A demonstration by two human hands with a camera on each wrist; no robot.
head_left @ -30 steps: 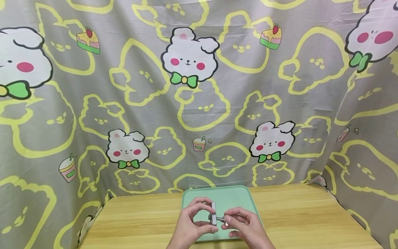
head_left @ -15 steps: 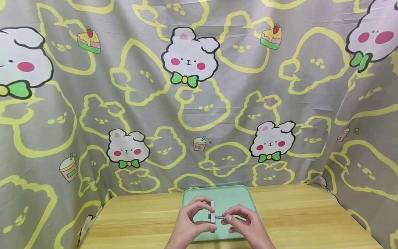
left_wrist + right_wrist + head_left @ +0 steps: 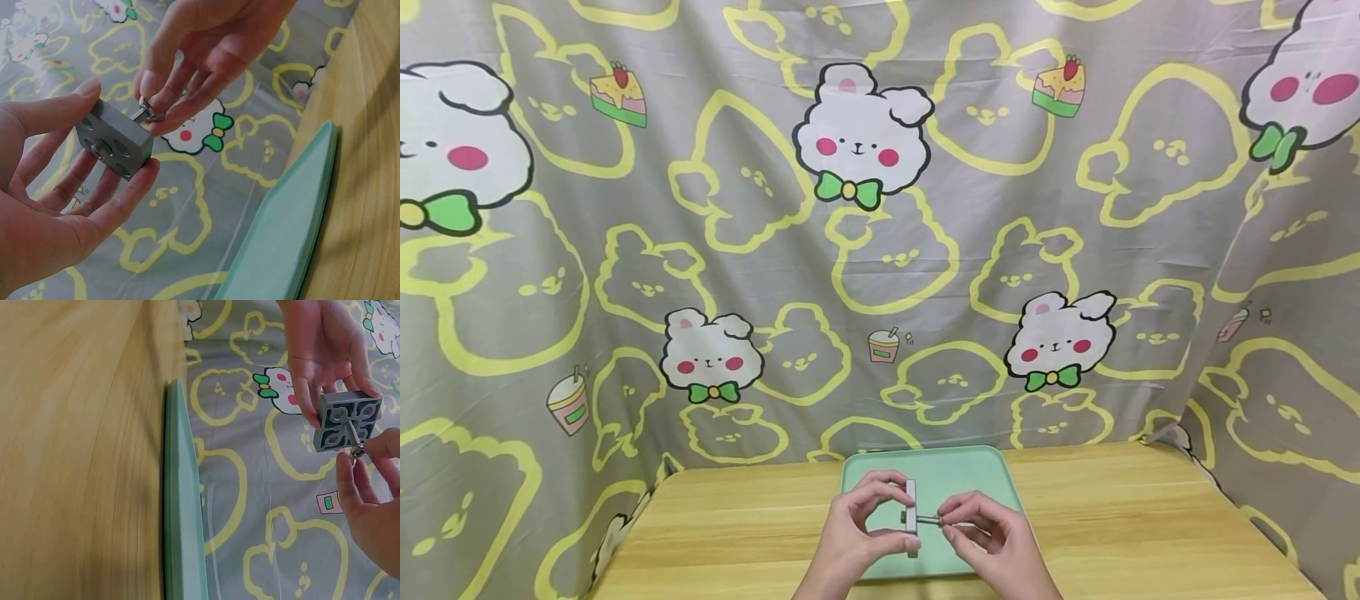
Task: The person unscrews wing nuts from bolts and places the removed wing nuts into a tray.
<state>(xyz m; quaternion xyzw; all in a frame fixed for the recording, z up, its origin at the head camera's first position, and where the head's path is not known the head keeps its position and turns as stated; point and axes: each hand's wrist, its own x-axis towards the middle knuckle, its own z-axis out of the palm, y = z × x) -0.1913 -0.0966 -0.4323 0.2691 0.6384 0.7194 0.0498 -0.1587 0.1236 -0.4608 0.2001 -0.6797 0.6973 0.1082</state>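
Note:
My left hand [image 3: 859, 527] holds a grey square plate [image 3: 912, 518] upright by its edges, fingers on top and thumb below. In the left wrist view the plate [image 3: 125, 132] shows several round holes and a bolt head [image 3: 100, 149] at its middle. The right wrist view shows its ribbed, hollow back [image 3: 338, 415], from which the bolt's shank [image 3: 352, 431] sticks out. At the shank's far end my right hand [image 3: 992, 533] pinches a small shiny wing nut [image 3: 145, 111] between thumb and fingers. The fingers partly cover the nut.
A light green tray [image 3: 958, 471] lies under both hands on the wooden table [image 3: 737, 525]. Grey cloth [image 3: 880, 250] with cartoon rabbits hangs behind the table and at both sides.
Both hands have risen slightly with the plate and bolt. My right fingers have shifted around the wing nut, which showed below the thumb earlier and is now mostly covered in the head view.

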